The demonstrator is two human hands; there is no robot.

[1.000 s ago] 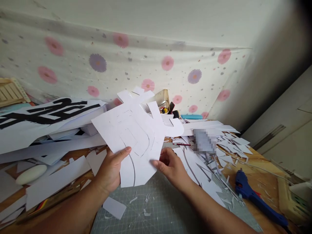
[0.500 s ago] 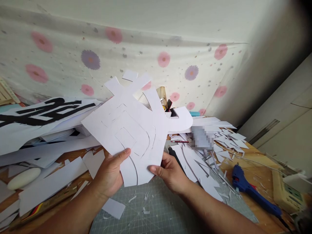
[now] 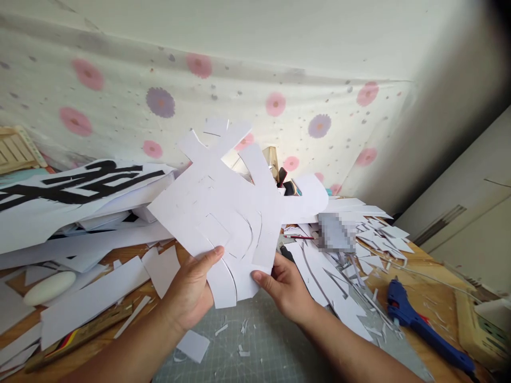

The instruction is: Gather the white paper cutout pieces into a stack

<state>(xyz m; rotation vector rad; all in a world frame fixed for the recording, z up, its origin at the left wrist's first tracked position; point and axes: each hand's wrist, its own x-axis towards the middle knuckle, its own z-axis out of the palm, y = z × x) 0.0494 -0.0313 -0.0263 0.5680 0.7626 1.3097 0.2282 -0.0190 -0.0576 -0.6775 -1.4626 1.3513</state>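
A white foam-board cutout (image 3: 211, 186) with curved and straight slits is held up in front of me, tilted above the grey cutting mat (image 3: 223, 361). My left hand (image 3: 191, 290) grips its lower left edge, thumb on the front face and fingers behind. At the lower right edge, my right hand (image 3: 285, 287) pinches it the same way, with its fingers partly hidden behind. One rounded arm of the cutout reaches right, and several prongs stick up at the top. Small white scraps (image 3: 243, 351) lie on the mat beneath.
A blue glue gun (image 3: 423, 324) lies on the wooden table at right, beside a power strip (image 3: 485, 332). White offcuts (image 3: 331, 282) pile up right of the mat. Left are a sheet with black lettering (image 3: 80, 186), a white oval object (image 3: 50, 288) and a wooden strip (image 3: 80, 338).
The view has shifted slightly, so everything appears a little further right. Both hands keep their hold on the cutout, whose tilt has altered a little; the slit lines look fainter.
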